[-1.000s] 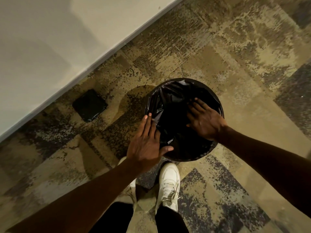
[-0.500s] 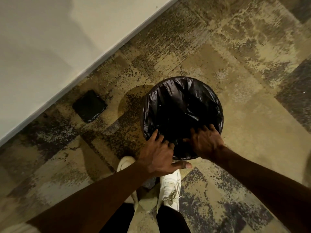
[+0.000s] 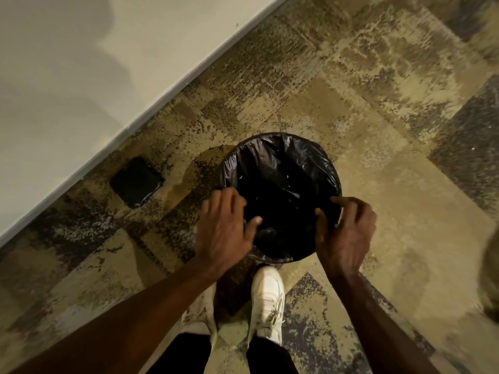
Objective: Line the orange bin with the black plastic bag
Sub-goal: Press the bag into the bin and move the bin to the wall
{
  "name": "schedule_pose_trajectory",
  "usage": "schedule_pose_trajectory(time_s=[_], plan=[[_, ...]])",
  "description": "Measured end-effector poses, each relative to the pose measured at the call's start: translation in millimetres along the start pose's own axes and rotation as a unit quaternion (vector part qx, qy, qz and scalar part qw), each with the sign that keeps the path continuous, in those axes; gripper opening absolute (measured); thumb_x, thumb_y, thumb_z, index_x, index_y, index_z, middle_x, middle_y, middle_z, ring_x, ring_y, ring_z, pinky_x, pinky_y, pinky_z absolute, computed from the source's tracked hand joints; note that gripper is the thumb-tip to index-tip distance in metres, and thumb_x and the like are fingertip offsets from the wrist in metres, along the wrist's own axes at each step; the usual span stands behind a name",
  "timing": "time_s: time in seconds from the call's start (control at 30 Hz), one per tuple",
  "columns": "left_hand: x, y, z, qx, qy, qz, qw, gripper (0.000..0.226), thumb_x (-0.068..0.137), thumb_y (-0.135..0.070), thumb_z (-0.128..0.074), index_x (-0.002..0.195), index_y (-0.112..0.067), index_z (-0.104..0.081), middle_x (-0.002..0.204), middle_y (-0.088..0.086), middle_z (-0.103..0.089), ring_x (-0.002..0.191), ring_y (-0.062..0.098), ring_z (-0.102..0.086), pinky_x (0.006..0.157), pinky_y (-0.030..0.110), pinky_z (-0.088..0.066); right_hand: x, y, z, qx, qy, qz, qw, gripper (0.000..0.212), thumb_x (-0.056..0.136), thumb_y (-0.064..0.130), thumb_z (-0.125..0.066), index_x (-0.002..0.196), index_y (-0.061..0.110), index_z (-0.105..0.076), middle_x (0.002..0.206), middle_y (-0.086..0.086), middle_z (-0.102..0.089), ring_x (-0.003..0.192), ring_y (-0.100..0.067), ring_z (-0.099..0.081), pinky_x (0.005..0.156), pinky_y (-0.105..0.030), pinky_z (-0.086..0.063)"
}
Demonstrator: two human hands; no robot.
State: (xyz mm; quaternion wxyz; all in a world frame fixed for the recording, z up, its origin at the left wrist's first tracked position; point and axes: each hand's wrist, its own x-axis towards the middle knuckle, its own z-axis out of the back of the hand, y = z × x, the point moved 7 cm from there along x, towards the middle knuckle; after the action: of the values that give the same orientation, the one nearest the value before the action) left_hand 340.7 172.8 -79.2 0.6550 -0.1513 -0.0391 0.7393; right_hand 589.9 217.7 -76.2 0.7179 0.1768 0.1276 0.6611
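Observation:
The black plastic bag (image 3: 280, 179) lies open inside a round bin on the carpet, its edge folded over the whole rim. None of the bin's orange shows. My left hand (image 3: 224, 228) sits on the near-left rim, fingers outside and thumb inside the opening, clamping the bag's edge. At the near-right rim my right hand (image 3: 345, 233) curls its fingers and thumb around the bag's edge.
A flat black folded packet (image 3: 136, 182) lies on the carpet left of the bin, close to the white wall (image 3: 81, 76). My white shoes (image 3: 267, 300) stand right against the bin's near side. A blurred pale shape (image 3: 490, 273) is at the right edge.
Both hands came out of the bag's opening and moved apart to the near-left and near-right rim. The bag's edge now sits spread around the rim.

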Motion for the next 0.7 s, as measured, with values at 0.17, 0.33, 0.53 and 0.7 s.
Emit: schedule_pose_trajectory(time_s=[0.17,0.33,0.53,0.7], plan=[[1.6,45.0,-17.5,-0.214,-0.018,0.332,0.918,0.076,0.081,-0.045,-0.087,0.134,-0.011,-0.046,0.138,0.016,-0.051,0.123,0.036,-0.055,0.093,0.048,-0.056,-18.0,-51.2,-16.9,0.283,-0.017,-0.326,0.902,0.053,0.087,0.049,-0.082,0.128,0.025,-0.060,0.115,0.001,-0.067,0.100,-0.014,-0.068,0.090,-0.048,-0.062],[-12.7,56.3,-47.5,-0.315,-0.018,0.471,0.824,0.057,0.083,-0.023,-0.088,0.127,0.001,-0.061,0.129,0.020,-0.068,0.117,0.038,-0.068,0.082,0.032,-0.046,-23.7,-69.3,-52.4,0.468,0.020,-0.413,0.781,0.029,0.095,0.021,-0.079,0.115,0.002,-0.070,0.100,-0.009,-0.078,0.100,-0.025,-0.073,0.084,-0.040,-0.063],[-29.7,57.1,-68.0,-0.474,-0.028,0.557,0.682,0.031,0.086,-0.006,-0.082,0.115,0.001,-0.072,0.105,0.017,-0.073,0.085,0.030,-0.070,0.066,0.030,-0.050,-27.7,-74.3,-77.2,0.635,0.165,-0.461,0.598,0.037,0.101,0.031,-0.066,0.131,0.010,-0.073,0.134,-0.010,-0.073,0.125,-0.029,-0.069,0.109,-0.045,-0.051],[-31.7,59.4,-74.6,-0.521,-0.034,0.561,0.643,0.043,0.077,-0.020,-0.094,0.110,0.001,-0.076,0.115,0.031,-0.076,0.100,0.044,-0.075,0.072,0.043,-0.063,-9.6,-84.2,-70.5,0.572,0.173,-0.468,0.651,0.029,0.099,0.044,-0.066,0.104,0.021,-0.083,0.105,-0.005,-0.077,0.103,-0.026,-0.069,0.100,-0.044,-0.052]])
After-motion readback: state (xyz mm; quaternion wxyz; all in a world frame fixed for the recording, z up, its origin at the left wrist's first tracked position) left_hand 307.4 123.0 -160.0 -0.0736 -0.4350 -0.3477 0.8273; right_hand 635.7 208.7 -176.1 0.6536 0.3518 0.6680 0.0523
